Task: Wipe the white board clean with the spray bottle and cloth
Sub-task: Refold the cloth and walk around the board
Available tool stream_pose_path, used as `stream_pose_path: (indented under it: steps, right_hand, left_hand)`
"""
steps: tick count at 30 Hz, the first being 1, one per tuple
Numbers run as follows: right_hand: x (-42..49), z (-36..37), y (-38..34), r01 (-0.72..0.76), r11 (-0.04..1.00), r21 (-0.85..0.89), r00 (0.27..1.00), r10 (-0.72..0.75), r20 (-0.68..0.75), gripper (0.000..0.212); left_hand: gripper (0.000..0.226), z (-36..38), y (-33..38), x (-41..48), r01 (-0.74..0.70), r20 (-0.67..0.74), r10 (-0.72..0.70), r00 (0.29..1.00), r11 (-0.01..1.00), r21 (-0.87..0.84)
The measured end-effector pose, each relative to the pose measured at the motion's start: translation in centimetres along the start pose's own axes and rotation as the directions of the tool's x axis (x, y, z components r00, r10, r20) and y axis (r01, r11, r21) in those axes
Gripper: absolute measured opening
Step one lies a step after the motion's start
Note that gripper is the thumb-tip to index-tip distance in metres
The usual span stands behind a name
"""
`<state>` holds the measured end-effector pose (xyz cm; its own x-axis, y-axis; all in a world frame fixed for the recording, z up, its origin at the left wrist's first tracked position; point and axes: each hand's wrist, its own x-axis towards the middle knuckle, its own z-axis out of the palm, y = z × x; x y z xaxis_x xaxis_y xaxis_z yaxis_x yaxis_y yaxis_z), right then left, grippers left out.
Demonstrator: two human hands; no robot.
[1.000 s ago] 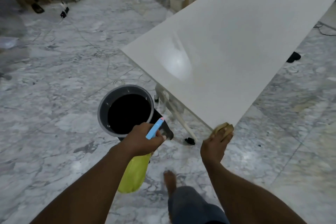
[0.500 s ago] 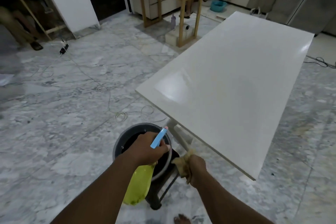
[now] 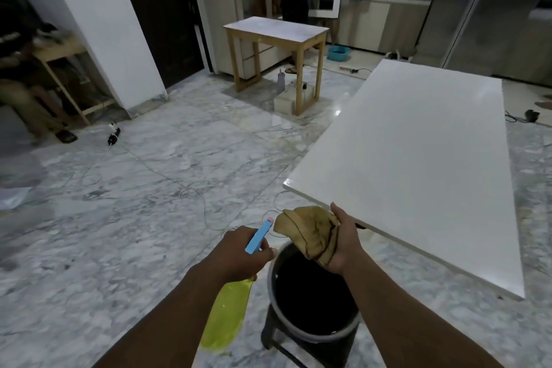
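Since a moment ago the right hand [image 3: 343, 245] has risen with the cloth [image 3: 310, 233], from beside the bucket [image 3: 315, 337] to above its rim, close by the white board's [image 3: 418, 164] near edge. Its fingers curl round the bunched, stained cloth. The left hand [image 3: 239, 254] grips the spray bottle [image 3: 227, 317] at the neck, blue nozzle pointing up toward the cloth, yellow body hanging down. The bucket sits on a dark stool [image 3: 280, 349] between the forearms. A wooden table [image 3: 277, 28] stands well beyond, on the marble floor [image 3: 134, 188].
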<state>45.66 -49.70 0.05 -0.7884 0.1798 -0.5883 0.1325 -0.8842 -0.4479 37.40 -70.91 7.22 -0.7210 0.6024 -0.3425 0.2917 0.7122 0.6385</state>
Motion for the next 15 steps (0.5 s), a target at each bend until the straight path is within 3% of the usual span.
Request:
stream_pose_path:
  steps: [4,8,13,15]
  right_hand:
    - [-0.1,2.5,1.9,0.007,0.999,-0.039,0.999,-0.008,-0.035,0.066]
    - [-0.1,4.5,3.1,0.048,0.995,-0.092,0.996,-0.054,-0.072,0.060]
    - [0.4,6.9,3.1,0.118,0.988,-0.105,0.992,-0.122,-0.039,0.073]
    - [1.2,7.2,3.7,0.083,0.987,-0.137,0.993,-0.093,-0.070,0.071]
  left_hand:
    - [0.026,-3.1,-2.4,-1.0,-0.022,-0.005,0.023,1.000,0.999,0.046]
    - [0.030,-5.9,-3.8,-2.1,-0.043,0.007,0.043,0.999,0.999,-0.022]
    - [0.025,-7.6,-4.5,-1.4,-0.112,0.017,0.113,0.994,0.994,-0.014]
    - [0.023,-8.0,-4.5,-1.2,-0.133,0.037,0.133,0.990,0.991,0.002]
